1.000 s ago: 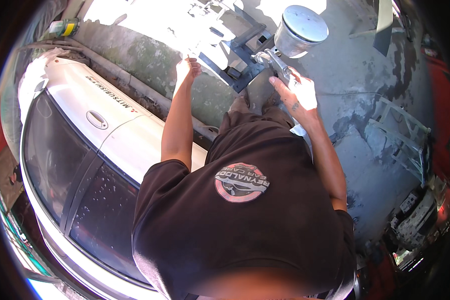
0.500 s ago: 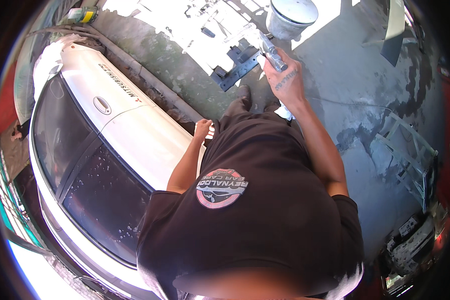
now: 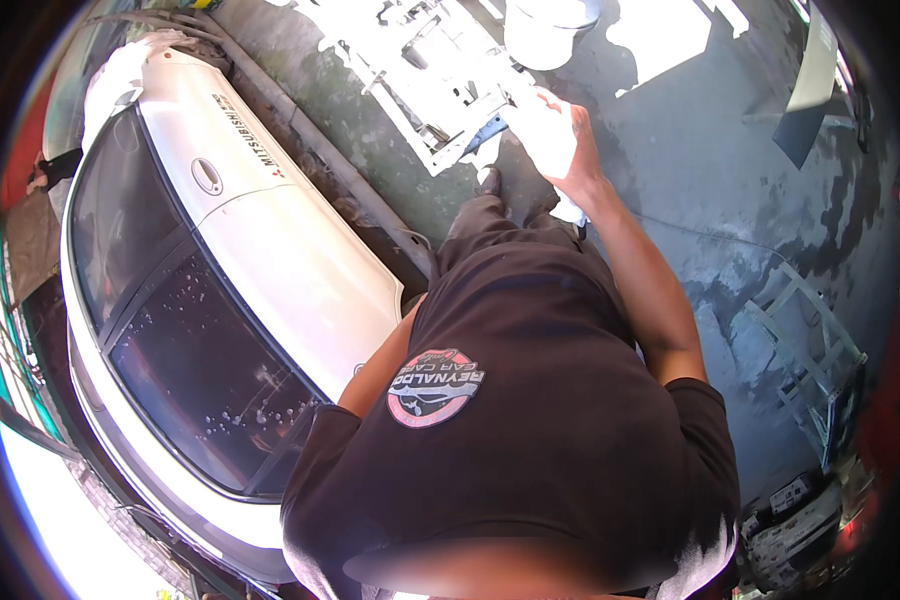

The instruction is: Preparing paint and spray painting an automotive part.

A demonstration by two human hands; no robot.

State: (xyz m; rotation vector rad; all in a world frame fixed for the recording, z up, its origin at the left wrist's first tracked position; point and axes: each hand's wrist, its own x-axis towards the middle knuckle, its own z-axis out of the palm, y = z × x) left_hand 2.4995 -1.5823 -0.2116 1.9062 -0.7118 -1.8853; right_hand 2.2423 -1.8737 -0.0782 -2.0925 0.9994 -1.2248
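Observation:
My right hand [image 3: 568, 148] is raised ahead of my legs, washed out by bright sunlight. Its fingers curl round a silver metal tool resembling a spray gun, which showed clearly a moment earlier; glare now hides most of its outline. Just beyond that hand stands a metal frame [image 3: 407, 125] with parts on it, also largely bleached by the light. My left forearm [image 3: 390, 360] comes down beside my body, and the hand at its end is hidden behind my shirt. Close by on that side is a white car [image 3: 290, 250]. White cloth [image 3: 568, 209] hangs near my right hip.
A light bucket-like container [image 3: 550, 35] stands ahead. To the right are a grey panel [image 3: 808, 100], a metal stand [image 3: 810, 360] and a thin hose [image 3: 710, 235] across the floor. A pipe [image 3: 320, 150] runs along the car. Another person's arm [image 3: 58, 170] shows at far left.
My right hand has moved slightly forward into full sunlight. My left hand has drawn back out of sight behind my body. The view has shifted, so the frame and bucket sit higher.

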